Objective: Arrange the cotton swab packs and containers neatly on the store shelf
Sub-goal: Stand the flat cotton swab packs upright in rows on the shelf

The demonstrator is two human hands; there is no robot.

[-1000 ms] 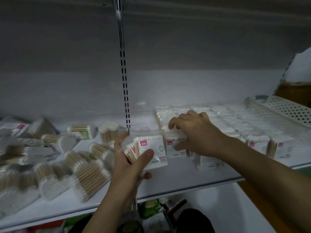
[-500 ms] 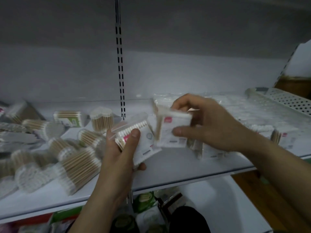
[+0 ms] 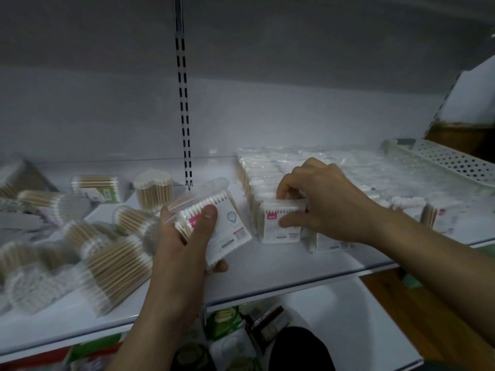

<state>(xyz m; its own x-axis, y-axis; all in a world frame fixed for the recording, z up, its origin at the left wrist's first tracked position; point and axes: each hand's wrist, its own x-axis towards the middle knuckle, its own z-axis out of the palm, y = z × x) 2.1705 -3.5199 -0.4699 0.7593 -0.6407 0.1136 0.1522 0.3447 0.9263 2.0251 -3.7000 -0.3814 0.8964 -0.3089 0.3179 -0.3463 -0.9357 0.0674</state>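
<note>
**When stocking thin film, grip lightly**

Head view: right hand (image 3: 329, 207) pinches a swab pack (image 3: 281, 224) upright at the front of the row (image 3: 257, 180) on the shelf (image 3: 294, 269). Left hand (image 3: 184, 247) grips a second pack (image 3: 230, 228) just beside. Light, slippery film, probably; best held by its edges.

left hand (image 3: 184, 245) gripping swab packs (image 3: 225, 226), right hand (image 3: 321, 204) pinching pack (image 3: 278, 223)

We see a dimly lit store shelf (image 3: 281, 271), its white board running from 8 to 3 o'clock, backed by a grey panel (image 3: 93, 116) at 10 o'clock with a black-slotted upright (image 3: 183, 103) at 12 o'clock, an overhanging board (image 3: 294, 36) above, and brown wooden floor (image 3: 401, 298) at 4 o'clock.
</note>
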